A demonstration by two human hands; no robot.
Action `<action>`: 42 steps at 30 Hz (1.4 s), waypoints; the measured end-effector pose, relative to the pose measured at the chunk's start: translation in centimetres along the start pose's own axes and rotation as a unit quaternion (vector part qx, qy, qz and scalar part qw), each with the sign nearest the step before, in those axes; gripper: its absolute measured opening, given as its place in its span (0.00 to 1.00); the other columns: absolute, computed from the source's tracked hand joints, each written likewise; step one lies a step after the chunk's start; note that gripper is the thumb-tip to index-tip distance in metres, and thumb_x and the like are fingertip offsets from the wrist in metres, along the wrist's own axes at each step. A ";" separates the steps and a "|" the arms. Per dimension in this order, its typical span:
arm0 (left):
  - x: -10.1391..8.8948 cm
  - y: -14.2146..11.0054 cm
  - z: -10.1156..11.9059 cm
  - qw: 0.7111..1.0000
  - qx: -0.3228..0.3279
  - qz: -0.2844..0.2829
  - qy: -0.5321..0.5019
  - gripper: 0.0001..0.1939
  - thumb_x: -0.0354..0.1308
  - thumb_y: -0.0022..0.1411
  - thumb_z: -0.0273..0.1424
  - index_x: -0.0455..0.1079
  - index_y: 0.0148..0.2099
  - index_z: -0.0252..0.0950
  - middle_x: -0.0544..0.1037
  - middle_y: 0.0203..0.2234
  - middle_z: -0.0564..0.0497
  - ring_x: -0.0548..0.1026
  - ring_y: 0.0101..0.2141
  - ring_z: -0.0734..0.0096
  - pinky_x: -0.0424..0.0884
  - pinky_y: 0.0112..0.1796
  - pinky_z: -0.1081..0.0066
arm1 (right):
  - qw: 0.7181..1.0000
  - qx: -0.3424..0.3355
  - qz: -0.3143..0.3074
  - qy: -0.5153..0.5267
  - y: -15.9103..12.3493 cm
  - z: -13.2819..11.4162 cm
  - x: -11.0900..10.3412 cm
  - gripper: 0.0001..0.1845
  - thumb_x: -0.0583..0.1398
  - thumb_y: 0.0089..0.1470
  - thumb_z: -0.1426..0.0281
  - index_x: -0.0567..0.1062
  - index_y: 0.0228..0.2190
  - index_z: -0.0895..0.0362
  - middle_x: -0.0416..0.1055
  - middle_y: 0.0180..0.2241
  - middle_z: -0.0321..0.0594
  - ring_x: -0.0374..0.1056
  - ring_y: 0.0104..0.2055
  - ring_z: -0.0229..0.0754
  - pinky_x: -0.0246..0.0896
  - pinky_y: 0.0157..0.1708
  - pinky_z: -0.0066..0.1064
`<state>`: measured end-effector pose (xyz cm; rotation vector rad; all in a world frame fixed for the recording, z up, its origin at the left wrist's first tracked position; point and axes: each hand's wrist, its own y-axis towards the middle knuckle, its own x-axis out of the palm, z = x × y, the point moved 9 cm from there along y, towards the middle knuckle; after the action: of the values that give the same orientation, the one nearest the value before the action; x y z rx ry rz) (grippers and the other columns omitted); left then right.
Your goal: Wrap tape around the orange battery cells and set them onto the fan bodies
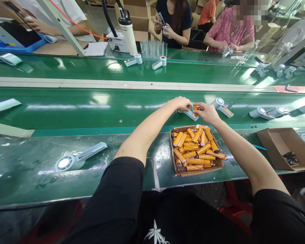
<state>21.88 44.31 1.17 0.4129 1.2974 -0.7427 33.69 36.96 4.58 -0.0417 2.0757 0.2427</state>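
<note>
Over the near green belt, my right hand (207, 113) pinches an orange battery pack (195, 110) between thumb and fingers. Close beside it, my left hand (180, 103) has its fingers curled together by the reddish wires at the pack; what they grip is hidden. Beneath both hands lies a pale fan housing (192, 116) with its long handle exposed and its head mostly covered by my left hand. A shallow cardboard box (193, 174) full of orange battery packs (195, 161) sits just in front of my forearms.
At left on the bench lies a fan (67, 163) with its handle stretched out. More opened fans (258, 112) lie along the belt at right. A cardboard box (274, 149) with small dark parts stands at right. Several people work across the belt, near glass tubes (154, 49).
</note>
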 end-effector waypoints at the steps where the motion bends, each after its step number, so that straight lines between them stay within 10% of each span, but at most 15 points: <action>1: 0.0 0.1 -0.1 1.000 -0.003 0.005 -0.005 0.15 0.66 0.66 0.38 0.85 0.54 0.51 0.88 0.50 0.50 0.83 0.53 0.56 0.73 0.54 0.67 | 1.000 -0.002 -0.006 -0.012 0.0 0.1 0.2 0.23 0.69 0.60 0.66 0.86 0.57 0.55 0.84 0.32 0.40 0.77 0.36 0.46 0.73 0.45 0.37; 23: 0.3 1.6 0.6 0.987 -0.070 0.090 -0.109 0.14 0.60 0.71 0.35 0.82 0.55 0.47 0.87 0.53 0.49 0.82 0.52 0.58 0.72 0.49 0.66 | 0.943 -0.041 -0.218 -0.248 1.7 2.4 4.5 0.24 0.64 0.69 0.57 0.84 0.60 0.53 0.86 0.54 0.52 0.80 0.56 0.61 0.70 0.57 0.45; 34: -1.0 0.5 3.9 0.981 -0.084 0.089 -0.149 0.14 0.58 0.72 0.28 0.81 0.55 0.42 0.85 0.57 0.44 0.81 0.57 0.58 0.73 0.55 0.66 | 0.988 0.073 -0.094 -0.099 -0.4 4.4 0.3 0.26 0.69 0.62 0.52 0.86 0.51 0.58 0.87 0.45 0.52 0.80 0.45 0.51 0.74 0.53 0.40; 38: -3.5 -4.2 5.6 0.975 -0.062 0.133 -0.164 0.22 0.57 0.74 0.29 0.74 0.67 0.36 0.80 0.65 0.41 0.77 0.63 0.61 0.70 0.63 0.67 | 0.993 0.080 -0.029 -0.082 -2.3 3.2 -2.6 0.27 0.67 0.65 0.51 0.84 0.54 0.58 0.86 0.50 0.57 0.80 0.50 0.54 0.73 0.58 0.45; 42: -1.8 -17.7 4.7 0.965 -0.021 0.196 -0.174 0.22 0.54 0.77 0.37 0.74 0.68 0.44 0.78 0.69 0.52 0.73 0.68 0.68 0.63 0.70 0.71 | 0.997 0.068 0.021 -0.026 -7.6 4.2 -4.8 0.25 0.59 0.70 0.56 0.83 0.55 0.61 0.84 0.54 0.59 0.80 0.54 0.54 0.73 0.60 0.50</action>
<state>12.73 29.24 6.26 0.4642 0.8619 -0.4267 40.63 29.94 5.56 0.0896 2.0379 0.1269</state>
